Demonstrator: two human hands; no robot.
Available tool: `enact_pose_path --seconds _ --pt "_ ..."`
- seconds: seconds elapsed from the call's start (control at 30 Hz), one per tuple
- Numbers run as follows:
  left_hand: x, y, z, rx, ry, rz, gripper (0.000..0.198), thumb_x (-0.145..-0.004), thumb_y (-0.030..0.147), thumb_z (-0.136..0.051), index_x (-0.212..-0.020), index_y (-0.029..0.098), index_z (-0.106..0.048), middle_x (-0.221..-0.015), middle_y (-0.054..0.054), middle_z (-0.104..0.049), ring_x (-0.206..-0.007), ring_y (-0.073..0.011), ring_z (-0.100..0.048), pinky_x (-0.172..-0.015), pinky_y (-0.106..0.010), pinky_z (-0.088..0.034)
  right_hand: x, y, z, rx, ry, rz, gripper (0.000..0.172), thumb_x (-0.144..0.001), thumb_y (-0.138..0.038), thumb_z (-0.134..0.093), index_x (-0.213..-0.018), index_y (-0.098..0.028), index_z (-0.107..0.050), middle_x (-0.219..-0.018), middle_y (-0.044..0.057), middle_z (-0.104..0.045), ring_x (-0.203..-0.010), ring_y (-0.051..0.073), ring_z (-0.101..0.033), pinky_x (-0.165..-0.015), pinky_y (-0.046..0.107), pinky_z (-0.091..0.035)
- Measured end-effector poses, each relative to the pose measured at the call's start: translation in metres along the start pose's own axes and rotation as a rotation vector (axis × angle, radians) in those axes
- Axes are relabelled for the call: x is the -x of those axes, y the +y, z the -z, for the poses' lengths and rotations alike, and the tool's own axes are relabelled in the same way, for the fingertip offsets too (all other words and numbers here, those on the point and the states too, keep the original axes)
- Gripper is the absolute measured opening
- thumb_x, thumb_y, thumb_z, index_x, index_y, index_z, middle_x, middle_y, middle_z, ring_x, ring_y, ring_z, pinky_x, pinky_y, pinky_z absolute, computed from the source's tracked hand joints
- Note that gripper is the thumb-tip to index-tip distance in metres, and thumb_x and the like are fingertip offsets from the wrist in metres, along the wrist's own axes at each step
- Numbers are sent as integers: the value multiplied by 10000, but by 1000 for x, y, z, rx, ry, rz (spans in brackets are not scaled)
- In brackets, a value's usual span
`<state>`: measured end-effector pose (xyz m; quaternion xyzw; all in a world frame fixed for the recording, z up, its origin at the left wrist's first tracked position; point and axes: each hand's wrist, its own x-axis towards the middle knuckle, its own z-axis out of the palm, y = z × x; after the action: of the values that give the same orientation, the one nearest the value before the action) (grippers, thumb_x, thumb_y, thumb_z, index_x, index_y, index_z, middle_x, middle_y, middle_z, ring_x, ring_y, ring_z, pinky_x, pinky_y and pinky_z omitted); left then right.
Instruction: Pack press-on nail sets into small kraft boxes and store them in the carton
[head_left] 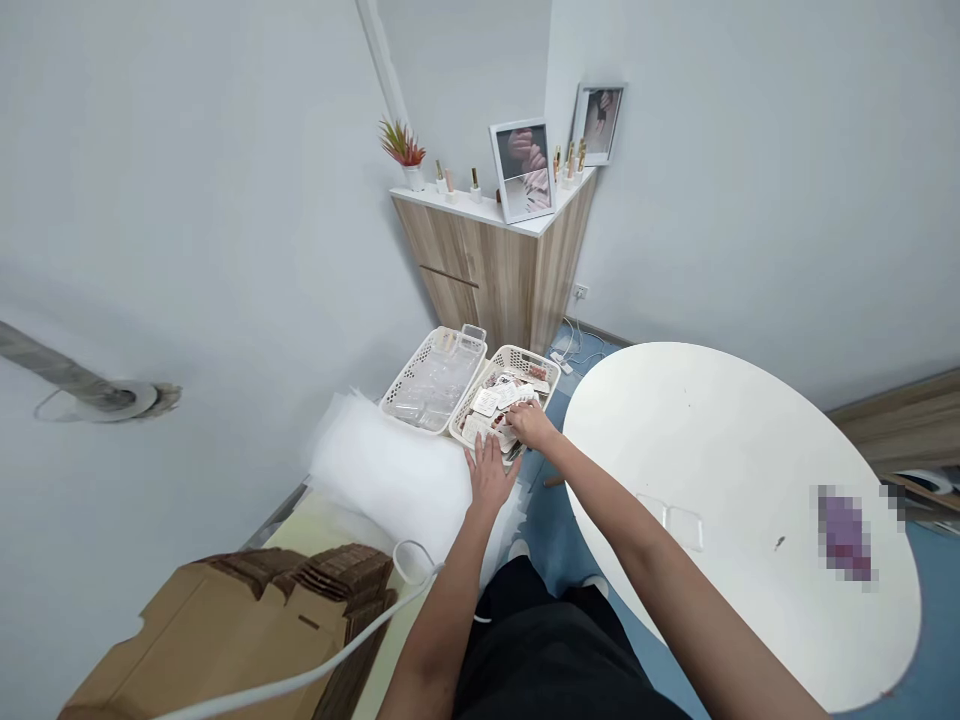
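The right hand [531, 425] reaches into a white lattice plastic basket [519, 357], its fingers [519, 412] curled narrow onto small white-and-red printed paper packets [491, 408]; whether they grip one, I cannot tell. The left hand [489, 475] sits just below those fingers, its own fingers [474, 458] spread wide near the basket's edge. Left of the fingers, a second white lattice basket [416, 365] holds clear plastic trays [431, 385]; a white oval table [712, 470] lies to their right.
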<state>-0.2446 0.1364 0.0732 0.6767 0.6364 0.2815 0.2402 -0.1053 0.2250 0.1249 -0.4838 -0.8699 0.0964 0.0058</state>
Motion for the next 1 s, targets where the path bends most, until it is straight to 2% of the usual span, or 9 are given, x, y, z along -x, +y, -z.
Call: enact_pose_path --seconds 0.1,0.2,0.37,0.47,0.57,0.63,0.73,0.83,1.0 --pt "-7 5 4 9 52 6 585 -886 481 -533 -1345 120 -515 -1414 -192 -506 -1419 -346 -302 -1168 -563 -164 13 8 11 -58 109 -1 158 -910 -162 -499 -917 -166 -657 -918 84 -671 -879 210 -564 -826 343 -341" --pt "-16 21 3 301 119 66 489 -902 478 -514 -1280 174 -573 -1327 -151 -591 -1299 -299 -489 -1098 -478 -364 40 17 16 -47 318 49 217 -964 -209 -442 -900 -181 -647 -874 74 -653 -841 200 -534 -796 332 -345" --pt "-22 71 -18 965 -113 322 532 -792 488 -684 -1197 152 -604 -991 -112 -717 -932 -240 -692 -857 -409 -545 108 30 11 -59 518 37 262 -985 -201 -391 -944 -206 -650 -906 78 -661 -882 200 -536 -826 341 -390" --pt "-14 101 -42 1137 -217 368 603 -694 412 -789 -1200 149 -592 -898 -69 -717 -871 -196 -689 -836 -360 -547 158 42 4 -139 576 -51 239 -968 -203 -419 -1069 -220 -635 -1032 96 -663 -1001 216 -553 -877 370 -426" --pt "0 124 -68 1144 -297 386 684 -645 369 -820 -1245 158 -566 -846 -38 -698 -849 -179 -682 -825 -336 -549 211 57 -7 -282 630 -219 309 -934 -257 -488 -1229 -224 -572 -1237 125 -602 -1150 248 -526 -947 428 -440" --pt "11 136 -87 1110 -349 388 748 -631 359 -827 -1294 171 -536 -805 -14 -672 -838 -178 -680 -814 -335 -556 243 67 -17 -477 670 -397 366 -909 -310 -525 -1264 -227 -551 -1264 121 -594 -1138 248 -550 -957 441 -454" --pt "30 153 -117 1063 -429 380 744 -645 362 -815 -1309 184 -530 -797 -5 -645 -854 -181 -676 -814 -335 -564 279 80 -34 -957 716 -694 315 -883 -405 -540 -1124 -223 -626 -1081 81 -682 -948 210 -640 -887 402 -508" --pt "53 166 -147 1006 -490 361 689 -658 378 -800 -1269 187 -544 -834 -20 -645 -875 -189 -675 -796 -330 -568 302 89 -51 -1378 768 -889 297 -800 -464 -620 -925 -198 -667 -889 57 -712 -785 184 -656 -791 355 -533" --pt "82 162 -178 755 -594 203 517 -688 431 -755 -1123 184 -622 -950 -66 -670 -803 -179 -669 -723 -309 -552 336 107 -73 -1467 784 -984 244 -692 -411 -683 -794 -190 -679 -768 39 -708 -754 183 -649 -754 326 -514"
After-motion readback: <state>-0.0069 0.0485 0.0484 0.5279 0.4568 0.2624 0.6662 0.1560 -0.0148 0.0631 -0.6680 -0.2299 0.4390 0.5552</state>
